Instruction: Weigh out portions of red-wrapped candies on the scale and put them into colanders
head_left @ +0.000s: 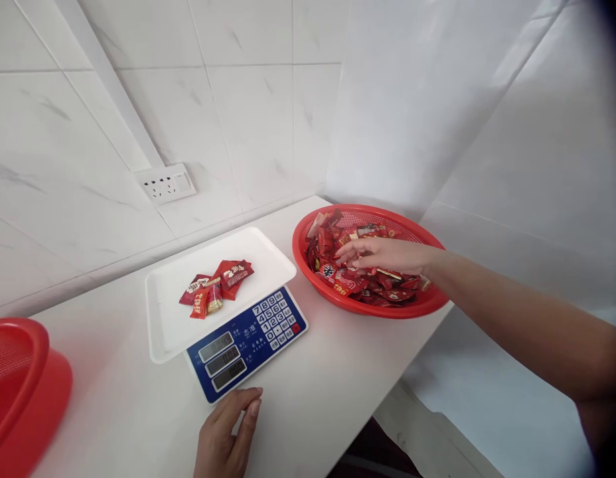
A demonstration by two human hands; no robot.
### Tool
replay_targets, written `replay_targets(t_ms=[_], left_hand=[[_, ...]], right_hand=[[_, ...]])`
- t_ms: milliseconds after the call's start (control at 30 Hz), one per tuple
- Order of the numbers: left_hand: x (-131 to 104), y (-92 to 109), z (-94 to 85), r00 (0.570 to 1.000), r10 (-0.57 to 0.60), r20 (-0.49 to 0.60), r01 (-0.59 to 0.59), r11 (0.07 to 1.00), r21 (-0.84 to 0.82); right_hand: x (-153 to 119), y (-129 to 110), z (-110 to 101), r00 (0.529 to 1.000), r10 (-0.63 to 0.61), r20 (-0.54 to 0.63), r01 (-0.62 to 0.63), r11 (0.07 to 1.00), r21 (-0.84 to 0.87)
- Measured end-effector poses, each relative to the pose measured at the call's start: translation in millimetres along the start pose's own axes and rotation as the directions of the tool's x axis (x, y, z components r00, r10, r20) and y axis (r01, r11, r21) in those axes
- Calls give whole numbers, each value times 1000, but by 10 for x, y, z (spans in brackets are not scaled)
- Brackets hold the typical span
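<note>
My right hand [387, 255] is over a red plastic basket [370, 310] heaped with small packets in red wrappers [345, 282]. Its fingers are stretched out and slightly bent, with the tips at the packets; no packet is clearly gripped. On the table in front of the scale, my left hand [227, 431] rests loosely bent, a small gap between thumb and forefinger, nothing visible in it. The digital scale [253, 338] has a blue keypad panel and a white tray [163, 318]. Several wrapped packets [216, 285] lie in a small pile on that tray.
Another red basket [54, 392] stands at the left edge, partly out of view. The white table [298, 411] runs along a tiled wall with a socket panel [166, 184]. Its front edge slants toward the right, with floor visible below.
</note>
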State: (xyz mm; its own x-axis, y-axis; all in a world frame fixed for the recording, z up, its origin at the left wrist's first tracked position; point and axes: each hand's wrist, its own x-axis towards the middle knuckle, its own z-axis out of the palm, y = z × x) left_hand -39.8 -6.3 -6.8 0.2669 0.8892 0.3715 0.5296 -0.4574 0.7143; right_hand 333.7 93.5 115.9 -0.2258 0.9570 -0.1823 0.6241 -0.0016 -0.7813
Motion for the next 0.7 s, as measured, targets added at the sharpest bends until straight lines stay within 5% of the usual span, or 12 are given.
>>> replay_targets(t_ms=[200,467,700], left_hand=[[19,122,-59,996,45,81,-45,999,-1],[-14,92,-50,995,31,92,-30,1000,-7],[-22,47,-41,993,75,89,-74,997,-12]], right_hand=[[6,-173,277,991,-111,-76,120,985,126],[303,-746,1134,981,-193,-4,193,981,-25],[547,-938,1509,907,-374,-194,405,901,154]])
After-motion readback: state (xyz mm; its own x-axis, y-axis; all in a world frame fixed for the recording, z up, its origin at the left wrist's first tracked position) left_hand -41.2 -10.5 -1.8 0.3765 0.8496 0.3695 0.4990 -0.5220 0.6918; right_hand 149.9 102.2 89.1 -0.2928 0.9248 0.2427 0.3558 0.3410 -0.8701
